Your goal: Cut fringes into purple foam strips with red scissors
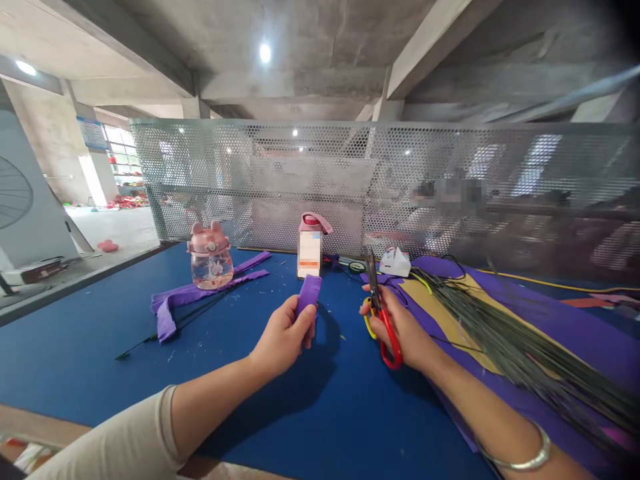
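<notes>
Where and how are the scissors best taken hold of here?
The scissors are probably best gripped by the red and yellow handles, coming from the person's near right side, as the right hand does. The blades point up and away from the person, leaving the handles at the near end.

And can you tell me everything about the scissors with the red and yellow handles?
The scissors have dark, metal-looking blades, one red handle loop and one yellow handle loop. The person's right hand grips them over the flat blue tabletop, blades pointing away from the person. The loops are spread apart; how far the blades are open is hard to tell.
</notes>
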Demonstrator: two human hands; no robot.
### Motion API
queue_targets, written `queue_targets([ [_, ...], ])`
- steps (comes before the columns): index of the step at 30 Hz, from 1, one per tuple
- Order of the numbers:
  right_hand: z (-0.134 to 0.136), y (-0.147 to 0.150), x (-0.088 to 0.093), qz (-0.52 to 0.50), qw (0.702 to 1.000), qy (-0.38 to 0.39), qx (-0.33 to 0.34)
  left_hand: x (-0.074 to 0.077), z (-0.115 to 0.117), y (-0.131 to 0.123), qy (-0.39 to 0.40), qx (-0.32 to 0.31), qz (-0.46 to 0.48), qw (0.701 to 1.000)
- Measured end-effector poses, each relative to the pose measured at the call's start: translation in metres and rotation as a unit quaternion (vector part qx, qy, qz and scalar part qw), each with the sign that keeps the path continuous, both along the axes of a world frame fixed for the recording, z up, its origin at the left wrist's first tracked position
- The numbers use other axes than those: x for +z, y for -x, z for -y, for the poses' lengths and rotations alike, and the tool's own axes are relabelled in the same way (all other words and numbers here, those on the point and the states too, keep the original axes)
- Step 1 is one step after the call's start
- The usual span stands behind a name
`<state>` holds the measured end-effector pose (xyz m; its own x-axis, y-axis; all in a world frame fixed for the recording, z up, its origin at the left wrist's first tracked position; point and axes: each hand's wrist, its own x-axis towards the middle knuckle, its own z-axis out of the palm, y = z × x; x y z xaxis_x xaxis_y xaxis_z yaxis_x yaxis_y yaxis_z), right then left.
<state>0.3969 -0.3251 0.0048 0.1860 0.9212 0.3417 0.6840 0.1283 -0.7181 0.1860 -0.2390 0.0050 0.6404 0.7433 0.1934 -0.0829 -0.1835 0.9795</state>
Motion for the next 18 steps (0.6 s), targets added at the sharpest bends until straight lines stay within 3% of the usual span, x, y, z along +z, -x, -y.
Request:
queue_targets([
  [8, 0.015, 0.011, 0.016, -0.033, 0.987, 0.071, 0.144, -0.001, -0.007, -0.003, 0.073, 0.023, 0.045, 0.996],
  [12, 0.02, 0.011, 0.027, -0.001, 0.97, 0.132, 0.205, -0.003, -0.008, -0.003, 0.064, 0.024, 0.049, 0.997],
  [18, 0.018, 0.02, 0.028, 0.099, 0.974, 0.099, 0.179, -0.006, -0.004, -0.003, 0.022, 0.015, 0.024, 0.999],
])
